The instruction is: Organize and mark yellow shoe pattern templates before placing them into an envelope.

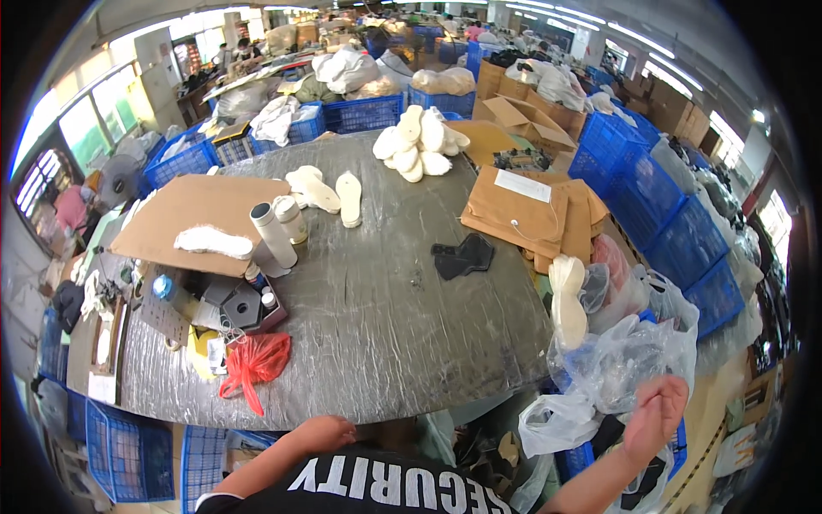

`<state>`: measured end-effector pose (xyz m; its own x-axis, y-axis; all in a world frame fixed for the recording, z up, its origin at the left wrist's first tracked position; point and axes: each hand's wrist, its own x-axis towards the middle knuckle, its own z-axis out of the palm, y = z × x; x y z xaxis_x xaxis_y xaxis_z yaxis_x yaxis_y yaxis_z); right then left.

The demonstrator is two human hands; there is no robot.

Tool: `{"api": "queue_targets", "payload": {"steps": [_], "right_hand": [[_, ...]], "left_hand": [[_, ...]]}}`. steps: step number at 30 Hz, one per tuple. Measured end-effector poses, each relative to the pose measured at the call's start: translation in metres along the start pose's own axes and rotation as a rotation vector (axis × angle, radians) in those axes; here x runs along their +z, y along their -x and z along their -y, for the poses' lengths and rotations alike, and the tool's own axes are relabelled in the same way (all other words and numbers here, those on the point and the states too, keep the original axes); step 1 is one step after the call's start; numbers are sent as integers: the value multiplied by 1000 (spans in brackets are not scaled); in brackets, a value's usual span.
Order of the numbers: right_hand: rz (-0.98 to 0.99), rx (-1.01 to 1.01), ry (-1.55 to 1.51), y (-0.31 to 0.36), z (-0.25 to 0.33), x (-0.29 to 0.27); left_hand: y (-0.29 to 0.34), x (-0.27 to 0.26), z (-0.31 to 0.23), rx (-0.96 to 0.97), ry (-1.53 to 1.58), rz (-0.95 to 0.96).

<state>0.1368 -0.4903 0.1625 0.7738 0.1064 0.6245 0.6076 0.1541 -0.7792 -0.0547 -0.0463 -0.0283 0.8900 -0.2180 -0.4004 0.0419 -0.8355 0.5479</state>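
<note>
- From the remote station I logged the right hand [658,420] raised at the near right, over a clear plastic bag [638,364] heaped beside the table [402,334].
- Its fingers were bent and close together; I saw nothing between them, but could not tell whether they pinched the bag's film.
- Left hand [330,432]: at the table's near edge, low and partly foreshortened. I could not tell whether its fingers were apart or together; no held object showed.
- The clear plastic bag lay crumpled at the right, with a white plastic bag [558,424] just nearer and a blue crate [679,450] below.
- A cream insole bundle [568,304] stood at the table's right edge, beside the clear bag.
- Done, as far as I could judge: an insole pile [419,141] was gathered at the far middle. A loose insole [349,199] lay farther left, apart from it.
- Left over, in my judgement: the bags were unsorted, and the black flat pieces [462,257] lay loose right of centre, near the brown envelopes [518,210].
- Overall progress: I could not fix a fraction; bag contents were largely hidden.
</note>
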Motion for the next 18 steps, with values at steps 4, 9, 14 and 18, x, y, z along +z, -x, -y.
{"api": "queue_targets", "payload": {"steps": [4, 9, 14, 18], "right_hand": [[1339, -76, -499, -94, 62, 132], [1114, -289, -733, -98, 107, 197], [1135, -438, -716, -112, 101, 214], [1188, -276, -709, -125, 103, 208]], "left_hand": [[10, -6, 28, -31, 41, 7], [35, -22, 72, -123, 83, -133], [37, -28, 107, -258, 46, -174], [26, -35, 123, -285, 79, -108]]}}
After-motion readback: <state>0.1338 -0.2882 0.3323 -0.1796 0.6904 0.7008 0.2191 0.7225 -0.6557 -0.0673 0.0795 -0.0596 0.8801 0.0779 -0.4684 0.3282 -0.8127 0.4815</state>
